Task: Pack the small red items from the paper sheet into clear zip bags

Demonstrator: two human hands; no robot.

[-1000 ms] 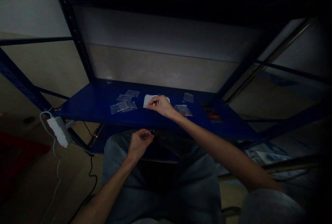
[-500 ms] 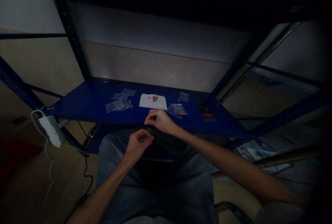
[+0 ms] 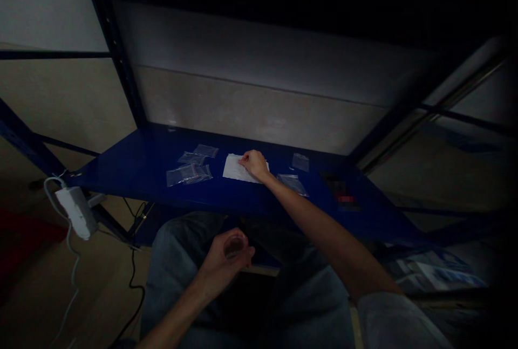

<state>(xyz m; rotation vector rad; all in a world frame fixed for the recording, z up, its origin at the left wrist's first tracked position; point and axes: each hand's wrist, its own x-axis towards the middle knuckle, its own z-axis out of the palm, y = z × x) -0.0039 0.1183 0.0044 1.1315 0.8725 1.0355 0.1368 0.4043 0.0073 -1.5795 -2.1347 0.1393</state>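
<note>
My right hand [image 3: 253, 163] reaches out over the blue shelf [image 3: 133, 168] and rests on a white sheet of paper [image 3: 235, 169], fingers pinched together at small items on it that I cannot make out. My left hand [image 3: 227, 255] stays low over my lap, below the shelf's front edge, curled round a small clear bag [image 3: 233, 248]. Several small clear zip bags [image 3: 188, 172] lie left of the paper, and two more bags [image 3: 293, 182] lie to its right.
A dark small object with a red mark [image 3: 342, 196] lies on the shelf's right part. A white power adapter [image 3: 75, 210] with cables hangs off the shelf's left corner. Dark blue uprights frame the shelf, with a pale wall behind. Papers lie on the floor at lower right.
My right hand came back from the shelf's front edge near my left hand to the white paper. My left hand dropped a little lower over my lap.
</note>
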